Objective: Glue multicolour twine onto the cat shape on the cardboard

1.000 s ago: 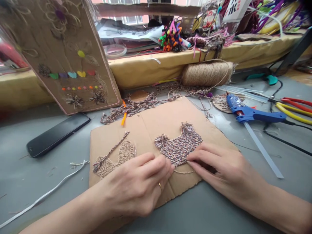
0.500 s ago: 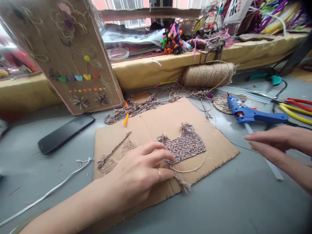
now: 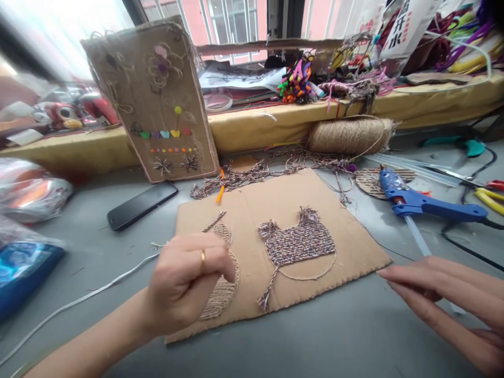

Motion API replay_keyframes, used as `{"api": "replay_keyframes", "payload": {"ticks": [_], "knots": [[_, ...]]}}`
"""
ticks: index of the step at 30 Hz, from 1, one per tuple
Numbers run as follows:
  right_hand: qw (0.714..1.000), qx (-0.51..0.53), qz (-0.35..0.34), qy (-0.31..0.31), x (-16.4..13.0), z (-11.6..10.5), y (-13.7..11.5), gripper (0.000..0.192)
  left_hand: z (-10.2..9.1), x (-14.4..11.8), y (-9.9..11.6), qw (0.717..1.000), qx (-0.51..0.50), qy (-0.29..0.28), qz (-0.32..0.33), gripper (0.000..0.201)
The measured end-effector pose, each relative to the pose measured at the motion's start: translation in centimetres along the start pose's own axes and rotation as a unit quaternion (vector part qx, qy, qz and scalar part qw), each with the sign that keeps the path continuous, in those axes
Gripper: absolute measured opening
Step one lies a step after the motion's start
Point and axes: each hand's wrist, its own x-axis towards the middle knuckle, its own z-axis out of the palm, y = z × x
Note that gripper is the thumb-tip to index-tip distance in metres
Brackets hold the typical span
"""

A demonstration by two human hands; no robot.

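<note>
My left hand [image 3: 189, 281] hovers over the left part of a flat cardboard sheet [image 3: 291, 194], its fingers curled in; anything inside them is hidden. Behind it show a coiled tan twine shape [image 3: 224, 294] and the end of a twisted yarn cord [image 3: 216, 219]. Right of that hand, a multicoloured yarn patch [image 3: 301, 239] with frayed tufts partly fills a twine outline [image 3: 315, 277] on the cardboard. A short tasselled cord [image 3: 270, 289] hangs from the patch's lower left. My right hand [image 3: 452, 299] is off the sheet's right corner, fingers stretched out, with nothing visible between them.
A blue glue gun [image 3: 429, 202] with a glue stick [image 3: 415, 233] lies at the right. Behind are a twine spool [image 3: 350, 135] and loose yarn [image 3: 240, 176]. At left are a phone [image 3: 142, 205], a decorated cardboard panel [image 3: 165, 105], a white cord [image 3: 98, 286] and plastic packets [image 3: 29, 270].
My left hand has come away from the yarn patch leftward and curled its fingers. My right hand is lower in view. The camera view has shifted, showing more on the left.
</note>
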Motion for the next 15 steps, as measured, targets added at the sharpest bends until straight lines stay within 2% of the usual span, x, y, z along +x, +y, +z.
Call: {"api": "replay_keyframes", "payload": {"ticks": [1,4,5,6,8,10,11,12,13,15], "knots": [[1.0,0.002,0.0,-0.001,-0.1,0.1,0.0,0.022,0.1,-0.1,0.3,1.0,0.012,-0.023,-0.004,0.027],[0.999,-0.003,-0.01,-0.036,-0.1,0.5,-0.1,0.025,0.5,-0.5,1.2,0.984,0.002,-0.176,0.02,0.036],[0.999,-0.009,-0.018,-0.048,-0.1,0.6,-0.3,0.026,0.5,-0.6,1.6,0.977,-0.025,-0.21,0.028,0.038],[0.998,-0.013,-0.026,-0.053,-0.1,0.6,-0.4,0.026,0.4,-0.8,1.8,0.975,-0.056,-0.215,0.027,0.037],[0.998,-0.005,-0.031,-0.05,-0.2,0.6,-0.8,0.024,-0.1,-1.4,2.3,0.986,-0.082,-0.143,0.003,0.033],[0.999,0.033,-0.02,-0.033,-0.3,0.6,-1.4,0.021,-0.4,-2.0,2.9,0.998,-0.038,-0.032,-0.025,0.031],[0.997,0.066,-0.002,-0.031,-0.3,0.7,-1.9,0.02,-0.3,-2.3,3.3,1.0,-0.009,0.01,-0.013,0.03],[0.993,0.112,0.026,-0.041,-0.4,0.8,-2.5,0.019,0.3,-2.6,3.8,0.999,0.019,0.025,0.014,0.029],[0.981,0.174,0.057,-0.064,-0.5,1.0,-3.3,0.021,1.1,-2.9,4.4,0.997,0.054,0.012,0.054,0.029],[0.932,0.312,0.123,-0.139,-0.7,1.7,-5.3,0.029,3.7,-3.6,5.9,0.986,0.121,-0.061,0.097,0.034]]}}
